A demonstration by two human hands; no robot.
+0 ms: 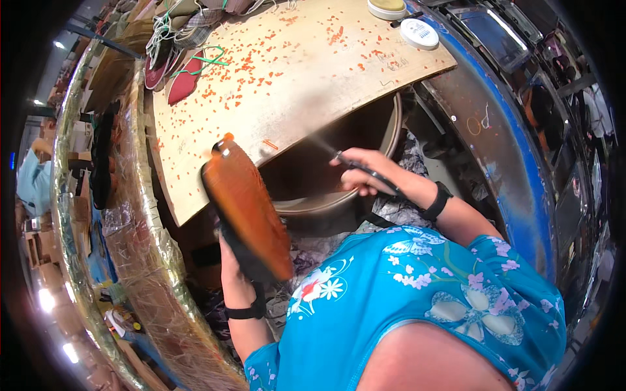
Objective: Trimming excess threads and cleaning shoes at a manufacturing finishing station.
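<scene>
A shoe [251, 208] with an orange sole and a dark upper is held up left of centre, its sole facing me and slightly blurred. My left hand [228, 254] grips it from behind and below; most of its fingers are hidden by the shoe. Over a round dark bin [306, 176], my right hand [366, 171] closes around a thin tool [368, 171] with a dark handle. Its narrow tip is smeared by motion and points up and left, apart from the shoe. I cannot make out the tool's exact kind.
A pale board [280, 98] strewn with small orange scraps juts over the bin. Fabric shoes [195, 29] with laces and a red shoe piece [186, 81] lie at its far left. A white lid [419, 34] sits far right. A plastic-wrapped rail [147, 260] runs along my left.
</scene>
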